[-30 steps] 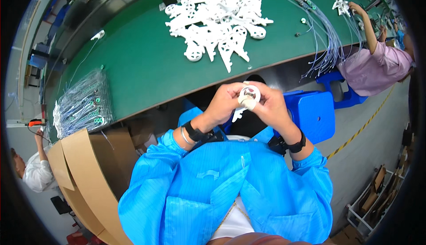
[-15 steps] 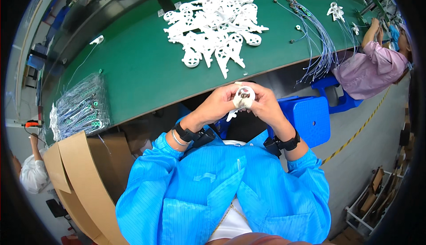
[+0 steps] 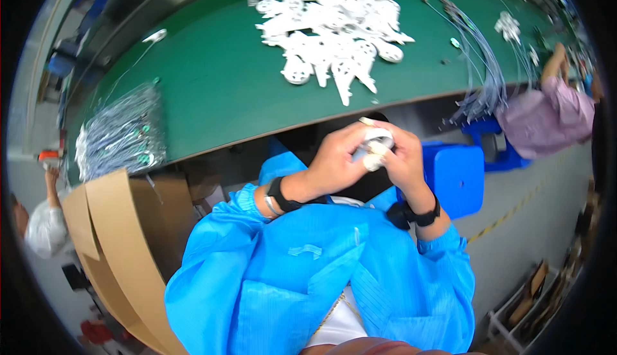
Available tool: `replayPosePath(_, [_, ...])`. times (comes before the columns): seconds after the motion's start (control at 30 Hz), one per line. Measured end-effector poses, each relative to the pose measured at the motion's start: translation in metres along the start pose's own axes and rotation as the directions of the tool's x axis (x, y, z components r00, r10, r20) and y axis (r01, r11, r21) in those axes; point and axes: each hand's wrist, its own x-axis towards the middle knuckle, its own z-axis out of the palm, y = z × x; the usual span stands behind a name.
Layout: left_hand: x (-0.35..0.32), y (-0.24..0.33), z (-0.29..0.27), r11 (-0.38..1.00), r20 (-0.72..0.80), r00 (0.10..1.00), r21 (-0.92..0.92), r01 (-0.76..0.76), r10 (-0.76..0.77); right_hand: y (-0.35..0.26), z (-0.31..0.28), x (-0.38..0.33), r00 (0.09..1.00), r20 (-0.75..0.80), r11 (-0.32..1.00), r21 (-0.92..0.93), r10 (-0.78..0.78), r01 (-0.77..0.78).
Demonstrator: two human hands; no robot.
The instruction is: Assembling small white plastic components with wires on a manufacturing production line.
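Just off the table's near edge, my left hand [image 3: 339, 157] and my right hand [image 3: 403, 159] are closed together round one white plastic part with a ring-shaped end [image 3: 379, 137]. Both thumbs press on it from the near side, their tips in pale covers. Fingers hide most of the part, and the picture is blurred by motion. Beyond my hands, a heap of similar white plastic parts [image 3: 334, 24] lies on the green table [image 3: 218, 91].
Bundled grey cables [image 3: 483, 72] lie right of the heap; bagged cables [image 3: 125, 133] sit at the table's left end. An open cardboard box [image 3: 119, 226] stands at lower left, a blue stool [image 3: 455, 178] to the right. A co-worker in pink [image 3: 546, 120] sits far right.
My hands have turned the white part, so its ring now shows more edge-on and its narrow lower end is out of sight. The whole view has shifted and blurred.
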Motion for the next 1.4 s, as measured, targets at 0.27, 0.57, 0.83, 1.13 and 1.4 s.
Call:
replayPosePath(0.27, [0.001,-0.007,-0.008,0.991,0.012,0.994,0.078,-0.105,0.104,0.029,0.008,0.001,0.993,-0.039,0.980,0.167,0.114,-0.106])
replayPosePath(0.57, [-0.001,0.000,-0.057,0.725,0.150,0.952,-0.620,0.300,-0.265,-0.002,0.046,0.031,0.989,0.114,0.994,0.050,0.093,-0.099])
replayPosePath(0.83, [-0.002,0.003,-0.079,0.830,-0.226,0.953,-0.556,0.045,-0.203,-0.003,0.077,0.070,0.979,0.177,0.974,-0.186,-0.097,0.130])
replayPosePath(1.13, [0.009,-0.040,-0.118,0.481,-0.069,0.889,-0.859,0.178,-0.452,0.011,0.087,0.103,0.920,0.280,0.923,0.190,0.276,-0.335])
replayPosePath(1.4, [0.012,-0.035,-0.099,0.545,-0.142,0.834,-0.811,0.211,-0.534,0.010,0.074,0.090,0.933,0.252,0.929,0.203,0.256,-0.309])
